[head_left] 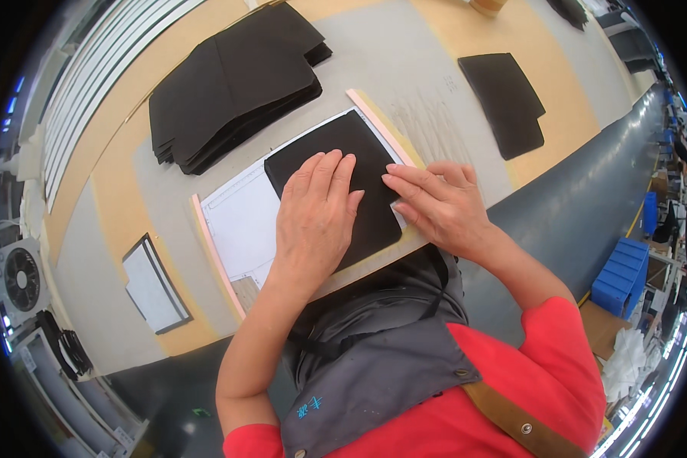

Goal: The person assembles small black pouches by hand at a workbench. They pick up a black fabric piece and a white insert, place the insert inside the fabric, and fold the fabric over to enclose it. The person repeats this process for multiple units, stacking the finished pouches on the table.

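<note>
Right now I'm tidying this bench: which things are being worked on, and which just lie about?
In hand:
left hand flat on the black fabric piece
right hand at its edge
white template board underneath

Lying about:
stack of black pieces
single black piece
small white panel

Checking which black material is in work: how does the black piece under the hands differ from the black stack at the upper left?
The black piece is a single flat sheet on a white template; the black stack is many layers, fanned at the edges, on the bare table. The left hand and right hand press the piece; the stack lies untouched. Both are matte black.
</note>
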Available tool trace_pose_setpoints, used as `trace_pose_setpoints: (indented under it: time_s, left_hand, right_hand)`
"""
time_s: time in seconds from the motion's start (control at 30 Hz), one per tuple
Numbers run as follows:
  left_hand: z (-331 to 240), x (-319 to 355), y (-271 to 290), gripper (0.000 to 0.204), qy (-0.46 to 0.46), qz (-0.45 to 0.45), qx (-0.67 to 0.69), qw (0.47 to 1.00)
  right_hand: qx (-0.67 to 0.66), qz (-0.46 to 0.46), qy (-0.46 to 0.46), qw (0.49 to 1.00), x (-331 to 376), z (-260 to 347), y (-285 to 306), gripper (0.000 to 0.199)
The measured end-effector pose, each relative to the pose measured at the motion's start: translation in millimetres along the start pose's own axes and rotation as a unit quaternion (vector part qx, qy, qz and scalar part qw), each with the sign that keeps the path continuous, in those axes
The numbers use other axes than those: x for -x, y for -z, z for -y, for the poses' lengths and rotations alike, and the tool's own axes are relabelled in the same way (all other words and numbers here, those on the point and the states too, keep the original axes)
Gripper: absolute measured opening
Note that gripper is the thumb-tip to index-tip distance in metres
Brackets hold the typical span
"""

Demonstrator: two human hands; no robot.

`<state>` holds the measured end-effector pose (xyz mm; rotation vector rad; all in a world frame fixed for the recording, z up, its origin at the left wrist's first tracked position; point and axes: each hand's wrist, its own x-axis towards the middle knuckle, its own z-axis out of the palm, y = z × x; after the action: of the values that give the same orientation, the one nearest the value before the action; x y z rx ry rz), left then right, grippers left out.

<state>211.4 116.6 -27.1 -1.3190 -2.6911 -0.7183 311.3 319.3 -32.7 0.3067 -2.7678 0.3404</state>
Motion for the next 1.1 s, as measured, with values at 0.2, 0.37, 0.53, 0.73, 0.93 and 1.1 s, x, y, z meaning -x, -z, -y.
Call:
trace_pose_setpoints:
  time_s: [0.2, 0.37, 0.53, 0.73, 0.93, 1.1]
  left_hand:
    - [-5.0, -2.1, -0.4, 0.043, 0.002, 0.004, -0.006, 1.000]
    - [-8.4, -3.6, -3.3, 0.041, -0.001, 0.004, 0.008, 1.000]
    - [-11.3, -6.4, -6.8, 0.041, -0.006, 0.008, 0.003, 1.000]
    - [-14.1, -8.9, -10.3, 0.040, -0.002, 0.010, -0.008, 1.000]
    - [-16.8, -9.4, -9.9, 0.041, 0.014, 0.017, -0.028, 0.999]
    - [-11.5, -5.0, -3.2, 0.040, 0.028, 0.029, -0.040, 0.998]
  right_hand:
    - [0.000, -0.007, -0.002, 1.000, 4.4, -3.0, -0.4, 0.037]
    - [0.007, -0.006, -0.007, 1.000, 7.6, -3.5, 1.3, 0.039]
    - [-0.009, -0.023, -0.031, 0.999, 13.3, -11.1, 3.7, 0.039]
    - [-0.026, -0.069, -0.110, 0.991, 29.9, -31.1, 18.7, 0.039]
    - [-0.032, -0.072, -0.117, 0.990, 35.8, -30.8, 17.8, 0.038]
    - [-0.042, -0.072, -0.124, 0.989, 40.5, -30.7, 16.8, 0.038]
